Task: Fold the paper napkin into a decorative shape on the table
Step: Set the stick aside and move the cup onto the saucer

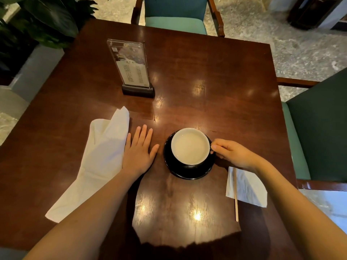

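My left grip [138, 152] lies flat and open beside the napkin [101, 158]; right grip [231, 153] pinches the cup [190, 146] at 3 o'clock, pale milky drink inside.

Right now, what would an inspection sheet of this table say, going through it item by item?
Surface: dark glossy wooden table, lamp reflections on it.
Job's things: large white napkin, partly folded, lying flat at the left.
Clutter: cup of pale drink on a black saucer; small napkin with a wooden stirrer across it; upright menu stand.
Hands: left hand flat on the table beside the large napkin, fingers spread; right hand at the cup's handle.
Cables: nothing seen.
Surroundings: green chairs, a plant, pale stone floor.
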The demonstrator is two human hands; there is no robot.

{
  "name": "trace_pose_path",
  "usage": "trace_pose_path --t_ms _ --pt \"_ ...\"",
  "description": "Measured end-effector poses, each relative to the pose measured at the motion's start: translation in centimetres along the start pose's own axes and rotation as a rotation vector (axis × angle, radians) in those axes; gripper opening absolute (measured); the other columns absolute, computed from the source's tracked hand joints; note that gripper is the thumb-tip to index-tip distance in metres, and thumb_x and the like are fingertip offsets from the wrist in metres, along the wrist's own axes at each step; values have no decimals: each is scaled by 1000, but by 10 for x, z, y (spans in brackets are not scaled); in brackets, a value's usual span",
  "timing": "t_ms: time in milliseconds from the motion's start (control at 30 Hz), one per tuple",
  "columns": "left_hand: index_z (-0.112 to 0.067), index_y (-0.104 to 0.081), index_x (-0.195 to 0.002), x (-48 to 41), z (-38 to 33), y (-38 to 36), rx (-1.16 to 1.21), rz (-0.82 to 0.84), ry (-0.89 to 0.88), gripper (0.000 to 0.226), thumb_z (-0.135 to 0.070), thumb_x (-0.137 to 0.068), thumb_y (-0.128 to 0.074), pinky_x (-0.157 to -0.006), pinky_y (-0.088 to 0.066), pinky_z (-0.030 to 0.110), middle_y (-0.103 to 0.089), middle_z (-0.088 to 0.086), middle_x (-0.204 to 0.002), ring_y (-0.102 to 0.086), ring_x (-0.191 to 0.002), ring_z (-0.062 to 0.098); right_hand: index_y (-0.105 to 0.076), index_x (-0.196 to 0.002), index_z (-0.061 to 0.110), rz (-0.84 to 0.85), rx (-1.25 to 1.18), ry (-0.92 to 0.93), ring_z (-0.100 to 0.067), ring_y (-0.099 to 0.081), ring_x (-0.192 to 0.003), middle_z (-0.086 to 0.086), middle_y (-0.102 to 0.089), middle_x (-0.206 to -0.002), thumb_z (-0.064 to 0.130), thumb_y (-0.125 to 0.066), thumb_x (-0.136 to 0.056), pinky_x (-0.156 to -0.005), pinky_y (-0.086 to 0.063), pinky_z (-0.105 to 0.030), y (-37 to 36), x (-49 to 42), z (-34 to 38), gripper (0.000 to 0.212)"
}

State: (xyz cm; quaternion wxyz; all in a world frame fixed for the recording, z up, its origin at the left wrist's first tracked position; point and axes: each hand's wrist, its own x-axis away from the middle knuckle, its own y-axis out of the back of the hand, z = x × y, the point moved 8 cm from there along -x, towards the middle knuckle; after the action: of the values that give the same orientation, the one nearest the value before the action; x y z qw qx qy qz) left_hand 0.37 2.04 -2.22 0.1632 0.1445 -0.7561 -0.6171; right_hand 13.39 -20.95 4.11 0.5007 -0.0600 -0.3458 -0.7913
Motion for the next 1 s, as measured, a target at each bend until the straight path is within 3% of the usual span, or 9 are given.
trace_pose_path --t_ms 100,267,400,500,600,667,733,867,1000 --pt "-23 -10 -148 0 -1 1 1 28 2 72 -61 -87 -5 -114 5 38 -8 3 -158 -1 -146 22 -57 -79 24 -14 24 -26 2 -44 -56 9 -51 -66 28 -42 -98 -60 -39 -14 -1 2 0 24" --pt "-20 -8 -148 -3 -6 8 12 167 26 63 -47 -96 -29 -117 -3 43 -3 6 -159 1 -146 25 -54 -85 13 -83 72 -86 -11 -47 -58 2 -56 -68 32 -41 -98 -62 -39 -25 -2 6 2 26" --pt "-19 -22 -146 3 -7 26 27 280 10 56 -39 -96 -37 -117 -7 41 -9 6 -158 -3 -145 25 -49 -111 14 -185 176 -142 -13 -57 -67 -2 -64 -77 32 -43 -97 -65 -45 -31 5 13 6 23" --pt "-18 -40 -139 17 7 58 178 137 41 46 -30 -94 -45 -116 -15 37 -23 6 -155 -16 -143 24 -45 -121 11 -267 325 -160 -24 -60 -77 -7 -64 -86 31 -46 -96 -69 -48 -39 13 22 21 33" --pt "-10 -51 -129 41 34 96 172 -116 26 45 -13 -84 -60 -109 -30 42 -44 16 -142 -39 -131 33 -51 -112 15 -340 277 -68 -21 -59 -74 -11 -67 -88 26 -48 -95 -68 -48 -36 6 29 63 21" --pt "-5 -57 -120 59 63 105 73 -184 71 50 -8 -72 -70 -96 -43 48 -54 22 -129 -52 -116 40 -53 -103 21 -261 132 5 -15 -56 -69 -9 -68 -88 21 -49 -94 -67 -46 -30 -19 26 99 10" --pt "-4 -53 -123 76 93 98 82 -108 208 54 -15 -73 -71 -91 -45 50 -53 22 -129 -50 -115 42 -56 -103 24 -138 88 91 -16 -58 -79 -5 -67 -93 22 -52 -92 -78 -46 -30 -56 19 133 12" --pt "-6 -50 -126 105 123 82 210 -26 345 49 -29 -84 -63 -94 -41 49 -48 18 -132 -40 -121 39 -55 -124 16 66 273 252 -22 -60 -100 -6 -67 -110 23 -53 -92 -87 -44 -29 -139 -13 173 33" --pt "-8 -51 -127 122 137 72 340 -37 395 44 -27 -87 -59 -97 -40 44 -53 15 -129 -46 -118 36 -33 -142 13 155 464 215 -35 -41 -126 -13 -45 -141 34 -53 -92 -104 -35 -43 -209 -54 168 58"
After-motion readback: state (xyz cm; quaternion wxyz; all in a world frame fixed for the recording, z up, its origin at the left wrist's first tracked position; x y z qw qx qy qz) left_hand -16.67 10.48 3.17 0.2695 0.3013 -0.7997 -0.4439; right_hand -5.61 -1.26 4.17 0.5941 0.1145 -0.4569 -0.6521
